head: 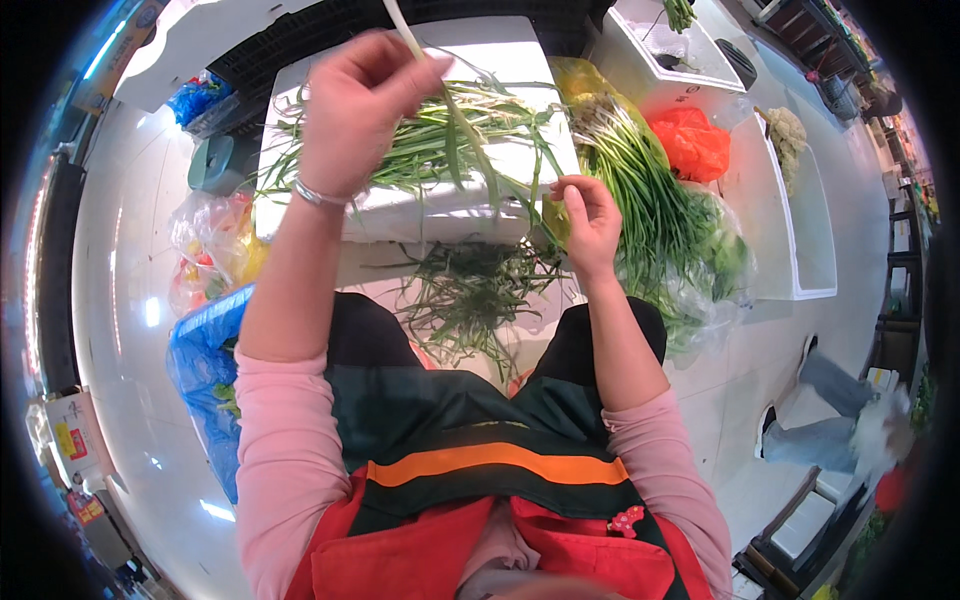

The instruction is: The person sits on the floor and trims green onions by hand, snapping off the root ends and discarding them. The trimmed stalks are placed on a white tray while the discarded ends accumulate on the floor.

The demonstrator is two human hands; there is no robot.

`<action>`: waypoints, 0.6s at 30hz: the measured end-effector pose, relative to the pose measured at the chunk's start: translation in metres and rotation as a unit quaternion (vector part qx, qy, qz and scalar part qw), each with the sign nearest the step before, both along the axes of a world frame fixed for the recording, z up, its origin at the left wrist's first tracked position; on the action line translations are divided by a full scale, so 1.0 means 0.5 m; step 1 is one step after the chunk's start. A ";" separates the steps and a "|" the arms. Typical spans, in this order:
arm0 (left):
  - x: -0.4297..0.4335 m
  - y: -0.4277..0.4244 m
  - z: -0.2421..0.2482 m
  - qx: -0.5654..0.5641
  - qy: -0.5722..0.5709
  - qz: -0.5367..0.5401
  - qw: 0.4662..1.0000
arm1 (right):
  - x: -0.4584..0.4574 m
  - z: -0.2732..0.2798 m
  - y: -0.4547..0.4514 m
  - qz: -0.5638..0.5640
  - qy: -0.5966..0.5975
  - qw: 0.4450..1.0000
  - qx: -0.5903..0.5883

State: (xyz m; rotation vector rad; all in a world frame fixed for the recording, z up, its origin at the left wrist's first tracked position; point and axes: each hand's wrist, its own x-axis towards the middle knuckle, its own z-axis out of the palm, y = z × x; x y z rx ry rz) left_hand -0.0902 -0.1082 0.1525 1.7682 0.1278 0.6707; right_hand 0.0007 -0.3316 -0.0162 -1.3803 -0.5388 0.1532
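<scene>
My left hand, with a bracelet at the wrist, is raised over the white foam box and pinches a long green onion stalk between thumb and fingers. The stalk's pale end points up, its leaves hang down. My right hand is at the box's near right corner, fingers curled beside some green leaves; whether it grips them cannot be told. Loose green onions lie across the box lid. A large bunch of green onions lies to the right. Stripped leaves are heaped on the floor between my knees.
Right of the bunch are a red plastic bag, bagged leafy greens and a foam box with cauliflower. At left lie clear bags and a blue bag. A person's legs show at far right.
</scene>
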 end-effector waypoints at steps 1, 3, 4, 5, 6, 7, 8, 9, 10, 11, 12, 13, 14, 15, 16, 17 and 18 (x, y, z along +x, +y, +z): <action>-0.010 -0.015 -0.031 -0.058 0.043 -0.031 0.997 | -0.010 0.011 -0.005 0.051 -0.004 0.999 0.006; -0.030 -0.050 -0.102 -0.180 0.086 -0.091 0.976 | -0.035 0.023 -0.006 0.149 -0.005 0.989 0.016; -0.036 -0.062 -0.135 -0.238 0.099 -0.117 0.959 | -0.051 0.023 0.003 0.219 0.078 0.971 0.060; -0.043 -0.071 -0.166 -0.297 0.131 -0.126 0.937 | -0.070 0.022 0.005 0.285 0.170 0.936 0.119; -0.050 -0.077 -0.193 -0.319 0.166 -0.122 0.925 | -0.081 0.021 0.009 0.307 0.193 0.928 0.085; -0.051 -0.081 -0.217 -0.329 0.173 -0.124 0.920 | -0.092 0.018 0.012 0.331 0.224 0.915 0.055; -0.051 -0.081 -0.236 -0.324 0.163 -0.138 0.921 | -0.098 0.015 0.015 0.337 0.202 0.919 0.024; -0.052 -0.080 -0.250 -0.320 0.177 -0.136 0.921 | -0.100 0.012 0.017 0.325 0.215 0.921 0.016; -0.053 -0.076 -0.261 -0.298 0.188 -0.129 0.927 | -0.099 0.010 0.019 0.311 0.225 0.923 0.010; -0.051 -0.074 -0.269 -0.275 0.198 -0.123 0.933 | -0.096 0.008 0.022 0.297 0.234 0.926 0.004; -0.050 -0.073 -0.276 -0.256 0.196 -0.120 0.939 | -0.095 0.005 0.025 0.261 0.224 0.939 -0.008; -0.051 -0.073 -0.281 -0.207 0.206 -0.118 0.949 | -0.094 0.001 0.025 0.245 0.215 0.945 -0.021; -0.050 -0.074 -0.285 -0.161 0.203 -0.118 0.959 | -0.093 -0.003 0.026 0.228 0.206 0.951 -0.034; -0.050 -0.075 -0.288 -0.115 0.209 -0.117 0.964 | -0.092 -0.008 0.027 0.219 0.195 0.956 -0.037; -0.049 -0.077 -0.292 -0.098 0.214 -0.098 0.967 | -0.091 -0.013 0.029 0.194 0.162 0.965 -0.074; -0.048 -0.079 -0.295 -0.079 0.215 -0.094 0.969 | -0.092 -0.019 0.032 0.175 0.127 0.971 -0.101; -0.047 -0.081 -0.298 -0.059 0.222 -0.087 0.969 | -0.093 -0.025 0.034 0.151 0.105 0.972 -0.145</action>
